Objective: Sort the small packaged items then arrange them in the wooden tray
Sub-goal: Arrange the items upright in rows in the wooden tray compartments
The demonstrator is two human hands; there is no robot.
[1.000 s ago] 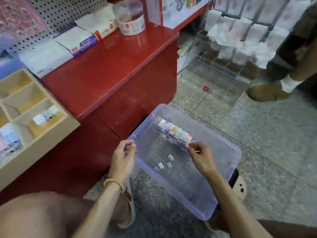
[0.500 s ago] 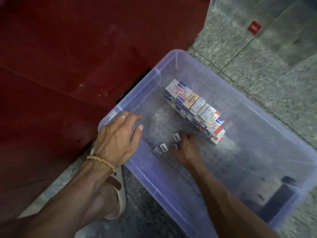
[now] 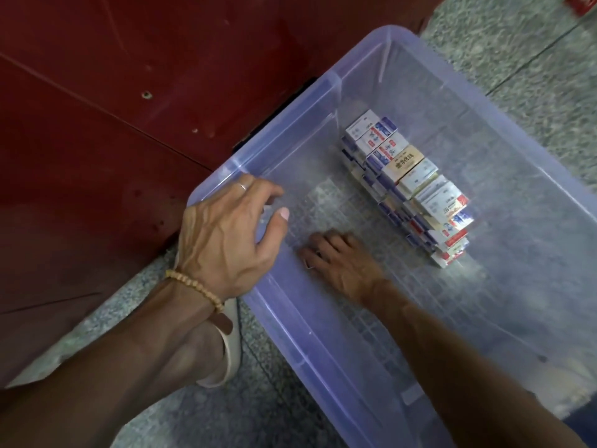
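Row of small printed cardboard boxes on floor of clear plastic tub, long axis diagonal, just beyond right hand pressed knuckles-up, grasp indeterminable; left hand, loosely spread on rim, farther off.

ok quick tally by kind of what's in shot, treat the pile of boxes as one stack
hands: 2, left hand and right hand
clear plastic bin: 1
stack of small boxes: 1
sandal: 1
bead bracelet: 1
total: 6
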